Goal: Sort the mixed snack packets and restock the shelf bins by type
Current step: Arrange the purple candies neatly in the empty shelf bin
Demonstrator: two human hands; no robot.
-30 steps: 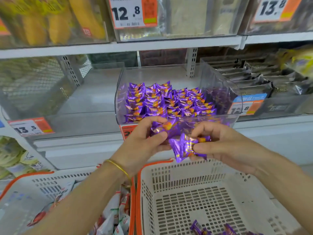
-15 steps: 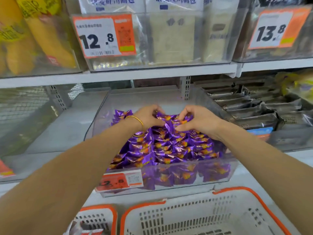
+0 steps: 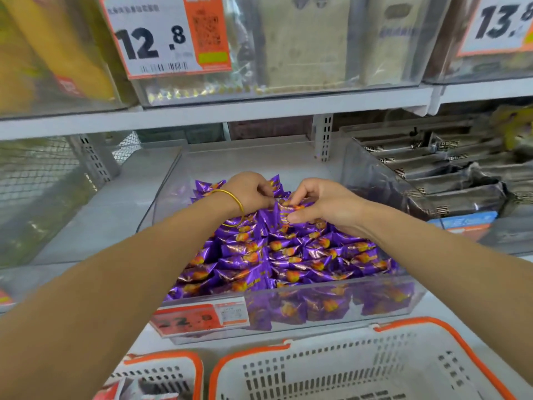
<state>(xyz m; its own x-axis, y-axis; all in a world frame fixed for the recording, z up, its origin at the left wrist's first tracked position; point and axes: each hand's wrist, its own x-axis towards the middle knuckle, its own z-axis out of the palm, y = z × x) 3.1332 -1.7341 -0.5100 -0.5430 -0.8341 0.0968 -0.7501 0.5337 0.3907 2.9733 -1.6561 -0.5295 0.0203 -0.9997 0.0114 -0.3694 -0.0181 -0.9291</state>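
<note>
A: Head view is showing the left hand (image 3: 251,192) and the right hand (image 3: 323,206) stretched deep into the bin (image 3: 360,180). What are they doing?

B: Both are pinching. The right hand is nipping a purple packet (image 3: 285,210) between thumb and curled fingers. The left hand's fingertips are curling onto foil just beside it, though I cannot tell whether it is the same packet.

A: Where is that packet sitting?

B: On top of the pile of packets (image 3: 288,255), at its far end. The rows below are lying with their long sides running across the bin, left to right.

A: Which hand is nearer?

B: Neither, clearly — they are meeting almost fingertip to fingertip over it. I am guessing it is being tucked into the back row, so it is needing to lie crosswise like its neighbours.

A: Anything else?

B: A basket (image 3: 251,350) is sitting below the bin, nearest the camera.
</note>
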